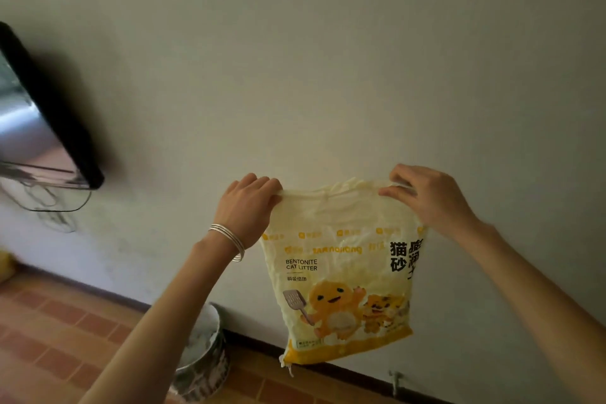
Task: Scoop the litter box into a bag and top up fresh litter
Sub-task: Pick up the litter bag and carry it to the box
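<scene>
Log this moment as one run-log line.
left hand: grips bag top | right hand: grips bag top | litter bag: held up, looks limp | litter pan: on floor below

Dim, soft focus, edges warped, faint glare.

Floor: reddish-brown rectangular tile floor (59, 331), lower left, meets the pale wall along a dark skirting strip.

One round metal basin (205, 354) with a patterned outer wall sits directly on the tiles, at the wall edge, just beside the skirting; pale greyish-white fill inside, partly hidden by a forearm, contents blurred. Small pale metal fitting (395, 380) stands at the wall edge further right, near the skirting, well apart from the basin. Yellowish object (5, 264) at the floor's far-left edge by the wall, cut off by the frame, can't tell what it is.
</scene>
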`<state>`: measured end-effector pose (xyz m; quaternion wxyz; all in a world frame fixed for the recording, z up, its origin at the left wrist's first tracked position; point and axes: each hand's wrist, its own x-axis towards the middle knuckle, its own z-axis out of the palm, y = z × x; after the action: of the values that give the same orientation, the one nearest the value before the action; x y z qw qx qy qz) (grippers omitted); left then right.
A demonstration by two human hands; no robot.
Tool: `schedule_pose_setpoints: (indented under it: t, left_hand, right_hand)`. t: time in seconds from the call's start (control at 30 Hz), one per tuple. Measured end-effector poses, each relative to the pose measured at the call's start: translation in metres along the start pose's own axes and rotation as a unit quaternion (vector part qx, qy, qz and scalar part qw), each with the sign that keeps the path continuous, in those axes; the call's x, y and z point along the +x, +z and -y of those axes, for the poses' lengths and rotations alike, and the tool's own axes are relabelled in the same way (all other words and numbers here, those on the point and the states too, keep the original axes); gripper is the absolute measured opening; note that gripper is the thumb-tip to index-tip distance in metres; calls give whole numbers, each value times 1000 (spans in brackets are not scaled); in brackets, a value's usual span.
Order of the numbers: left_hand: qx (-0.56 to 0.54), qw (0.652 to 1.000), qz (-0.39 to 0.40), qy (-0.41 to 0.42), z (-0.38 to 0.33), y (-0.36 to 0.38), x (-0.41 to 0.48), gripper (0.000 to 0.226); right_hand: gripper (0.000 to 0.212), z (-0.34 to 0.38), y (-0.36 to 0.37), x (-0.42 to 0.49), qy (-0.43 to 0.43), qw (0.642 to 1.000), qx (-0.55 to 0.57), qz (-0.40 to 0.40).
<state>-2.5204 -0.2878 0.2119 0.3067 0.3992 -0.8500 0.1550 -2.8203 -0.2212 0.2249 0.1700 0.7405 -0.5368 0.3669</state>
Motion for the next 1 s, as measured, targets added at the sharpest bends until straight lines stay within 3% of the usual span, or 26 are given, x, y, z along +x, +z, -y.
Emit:
schedule_pose_setpoints:
  t: [0.43,0.73,1.0]
  left_hand:
    - [53,982,31,-180,161,-102,-142,16]
    - [86,967,25,-237,270,-174,-241,11]
    - [126,947,18,-296,342,-204,-301,6]
  right_hand:
    - [41,190,144,95,-129,980,145,37]
    - [44,343,223,138,-177,962,203,52]
    - [39,426,282,155,-203,941,245,116]
